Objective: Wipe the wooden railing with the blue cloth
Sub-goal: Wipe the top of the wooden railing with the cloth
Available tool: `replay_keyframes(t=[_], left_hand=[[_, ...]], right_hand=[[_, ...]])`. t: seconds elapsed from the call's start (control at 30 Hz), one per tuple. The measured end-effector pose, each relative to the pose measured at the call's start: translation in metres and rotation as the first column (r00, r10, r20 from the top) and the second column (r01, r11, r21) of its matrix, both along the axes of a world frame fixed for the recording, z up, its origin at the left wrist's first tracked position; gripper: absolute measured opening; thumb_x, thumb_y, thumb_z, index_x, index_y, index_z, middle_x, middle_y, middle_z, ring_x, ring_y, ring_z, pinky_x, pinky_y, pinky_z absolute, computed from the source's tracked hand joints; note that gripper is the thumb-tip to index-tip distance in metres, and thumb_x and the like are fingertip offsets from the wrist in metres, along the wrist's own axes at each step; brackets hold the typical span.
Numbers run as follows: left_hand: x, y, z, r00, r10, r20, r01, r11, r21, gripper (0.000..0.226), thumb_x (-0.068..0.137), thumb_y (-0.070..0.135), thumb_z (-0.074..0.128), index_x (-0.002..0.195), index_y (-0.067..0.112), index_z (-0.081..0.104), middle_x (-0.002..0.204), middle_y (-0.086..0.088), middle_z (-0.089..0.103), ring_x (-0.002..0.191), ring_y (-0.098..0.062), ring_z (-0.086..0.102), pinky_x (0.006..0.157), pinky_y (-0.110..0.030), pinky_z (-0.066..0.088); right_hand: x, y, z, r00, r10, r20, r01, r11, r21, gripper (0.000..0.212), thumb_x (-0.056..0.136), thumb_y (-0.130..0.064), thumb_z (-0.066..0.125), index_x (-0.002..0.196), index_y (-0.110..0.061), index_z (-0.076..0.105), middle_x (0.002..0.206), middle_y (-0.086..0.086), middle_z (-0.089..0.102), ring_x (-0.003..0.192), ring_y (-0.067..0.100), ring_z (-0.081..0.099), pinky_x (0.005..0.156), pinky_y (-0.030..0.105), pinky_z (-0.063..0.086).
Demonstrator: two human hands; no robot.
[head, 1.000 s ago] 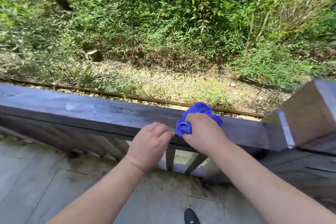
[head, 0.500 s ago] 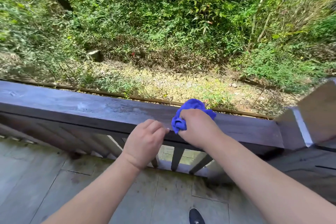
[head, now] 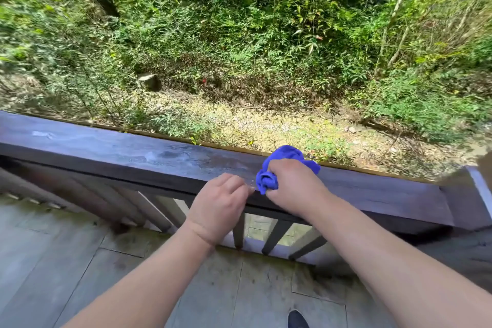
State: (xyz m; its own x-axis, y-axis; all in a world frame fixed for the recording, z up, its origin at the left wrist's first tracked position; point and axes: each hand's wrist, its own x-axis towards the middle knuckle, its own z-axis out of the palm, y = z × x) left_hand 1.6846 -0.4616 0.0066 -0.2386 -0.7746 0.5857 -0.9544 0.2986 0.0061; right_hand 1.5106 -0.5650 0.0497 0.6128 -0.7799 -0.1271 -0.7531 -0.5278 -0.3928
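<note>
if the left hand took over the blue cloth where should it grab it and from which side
Grip the bunched roll of the blue cloth that sticks out of the right hand on its left side. Come from the left along the wooden railing: that wad faces the left hand, while the rest is covered or hangs over the far edge.
</note>
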Motion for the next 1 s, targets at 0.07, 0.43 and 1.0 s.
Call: replay_keyframes(t=[0.07, 0.43, 1.0], left_hand=[[0.002, 0.0, -0.003, 1.0, -0.02, -0.009, 0.02, 1.0, -0.008, 0.049, 0.109, 0.017, 0.033, 0.08, 0.011, 0.073, 0.078, -0.005, 0.066, 0.07, -0.027, 0.063, 0.072, -0.037, 0.053], [0.033, 0.005, -0.008, 0.998, 0.002, -0.059, -0.003, 1.0, -0.013, 0.033, 0.103, 0.01, 0.054, 0.072, 0.011, 0.065, 0.073, -0.007, 0.062, 0.066, -0.029, 0.057, 0.066, -0.038, 0.048], [0.083, 0.022, -0.059, 0.942, 0.314, -0.117, -0.328, 0.935, -0.135, 0.013, 0.099, 0.022, 0.06, 0.102, 0.026, 0.071, 0.099, -0.003, 0.073, 0.094, -0.028, 0.054, 0.089, -0.043, 0.043]], right_hand=[[0.006, 0.003, 0.0, 0.999, 0.032, -0.02, -0.031, 0.999, 0.013, 0.022, 0.082, -0.028, 0.066, 0.07, -0.024, 0.047, 0.07, -0.004, 0.058, 0.065, 0.016, 0.054, 0.05, 0.035, 0.039], [0.04, -0.005, 0.003, 0.991, 0.11, -0.074, -0.11, 0.994, 0.009, 0.023, 0.084, -0.031, 0.064, 0.071, -0.023, 0.047, 0.073, -0.002, 0.059, 0.07, 0.021, 0.055, 0.059, 0.04, 0.045], [0.1, -0.007, -0.01, 0.931, 0.364, 0.037, -0.36, 0.93, -0.076, 0.036, 0.08, -0.034, 0.065, 0.064, -0.028, 0.032, 0.063, -0.008, 0.045, 0.061, 0.01, 0.038, 0.046, 0.032, 0.022]])
